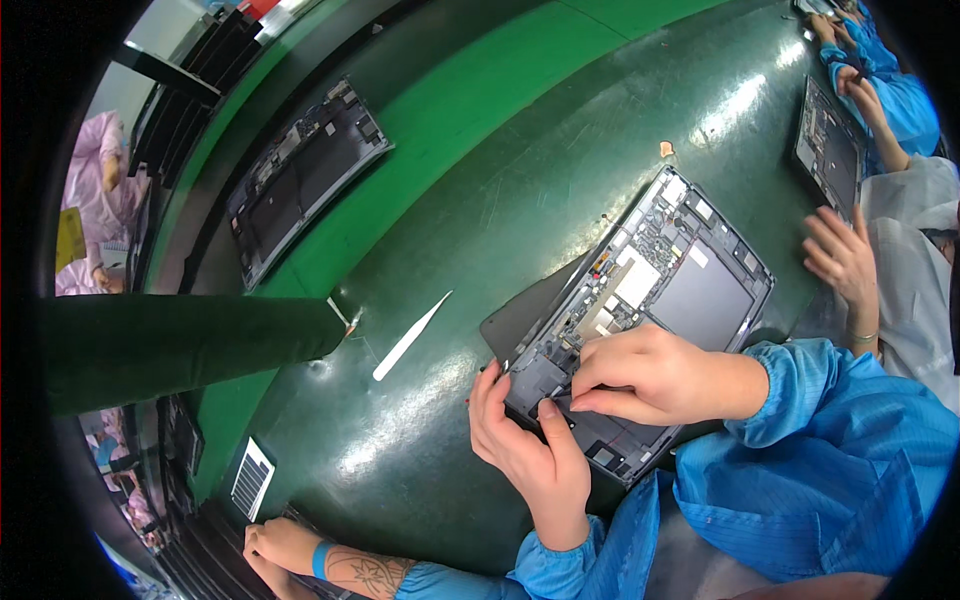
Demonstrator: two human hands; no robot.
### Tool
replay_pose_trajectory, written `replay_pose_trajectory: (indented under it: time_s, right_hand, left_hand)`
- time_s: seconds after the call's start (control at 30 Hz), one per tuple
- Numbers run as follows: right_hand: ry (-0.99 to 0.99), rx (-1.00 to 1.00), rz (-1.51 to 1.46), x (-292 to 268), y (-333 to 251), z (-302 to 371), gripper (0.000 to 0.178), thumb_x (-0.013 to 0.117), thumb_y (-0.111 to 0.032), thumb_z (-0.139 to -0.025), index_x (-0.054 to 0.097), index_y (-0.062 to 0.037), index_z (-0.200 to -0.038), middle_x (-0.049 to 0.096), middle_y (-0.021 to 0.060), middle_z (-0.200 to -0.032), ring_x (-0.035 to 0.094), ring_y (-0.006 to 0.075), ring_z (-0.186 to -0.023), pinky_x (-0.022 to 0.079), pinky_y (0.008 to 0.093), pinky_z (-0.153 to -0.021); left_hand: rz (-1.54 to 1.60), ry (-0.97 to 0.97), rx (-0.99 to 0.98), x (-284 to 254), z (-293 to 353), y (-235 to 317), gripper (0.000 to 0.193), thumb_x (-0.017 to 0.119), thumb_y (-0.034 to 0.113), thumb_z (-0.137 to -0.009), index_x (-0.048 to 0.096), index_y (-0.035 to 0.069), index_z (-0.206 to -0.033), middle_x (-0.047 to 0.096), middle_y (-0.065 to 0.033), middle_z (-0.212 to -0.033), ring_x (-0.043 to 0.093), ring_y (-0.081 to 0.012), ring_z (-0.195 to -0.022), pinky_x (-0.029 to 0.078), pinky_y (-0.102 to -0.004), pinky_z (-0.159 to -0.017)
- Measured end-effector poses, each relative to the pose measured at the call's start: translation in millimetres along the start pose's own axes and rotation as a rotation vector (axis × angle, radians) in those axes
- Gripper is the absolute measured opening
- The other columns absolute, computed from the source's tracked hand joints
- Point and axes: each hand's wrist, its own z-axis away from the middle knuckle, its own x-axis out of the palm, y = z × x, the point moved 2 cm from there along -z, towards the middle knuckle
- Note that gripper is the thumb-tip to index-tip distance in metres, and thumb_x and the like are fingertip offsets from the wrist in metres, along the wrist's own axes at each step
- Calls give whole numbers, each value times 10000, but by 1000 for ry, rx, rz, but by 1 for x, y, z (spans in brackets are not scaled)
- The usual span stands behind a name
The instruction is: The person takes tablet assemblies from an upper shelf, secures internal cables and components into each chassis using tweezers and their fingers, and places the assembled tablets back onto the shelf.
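Observation:
An opened tablet or laptop housing point(705, 290) lies at a slant on the green table, its circuit boards and flat grey battery area exposed. My left hand point(535, 455) grips the housing's lower left edge, fingers along the outside and thumb over the inner parts. Just right of that thumb, my right hand point(660, 375) is closed in a pinch, fingertips down at the inner parts. What the pinch holds, if anything, is too small to make out. A dark flat panel point(530, 312) sticks out from beneath the housing's left side.
A white pointed tool point(412, 338) lies left on the table point(520, 220). Beyond it, another opened housing point(305, 185) rests on the belt. A dark green post point(200, 350) juts in. Co-workers' hands point(845, 255) and a tattooed arm point(365, 575) are close by. A striped card point(252, 478) lies lower left.

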Motion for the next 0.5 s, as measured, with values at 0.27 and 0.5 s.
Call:
replay_pose_trajectory:
  time_s: [0.27,0.5]
  right_hand:
    - [-5,-12,96,-6,-1,5,135,711,-129,-945,663,-8,-984,655,142,-852,679,343,-734,547,426,-642]
    - [17,45,-43,-11,5,3,127,705,-122,-946,659,-6,-970,650,145,-820,675,346,-726,545,434,-629]
  left_hand:
    - [-25,-5,16,7,0,5,461,615,104,-933,479,-3,-1360,506,-179,-1492,410,-400,-1418,227,-521,-1174]
    - [-36,-10,-5,9,-3,9,499,614,92,-912,454,-8,-1374,471,-192,-1503,373,-394,-1433,191,-521,-1182]
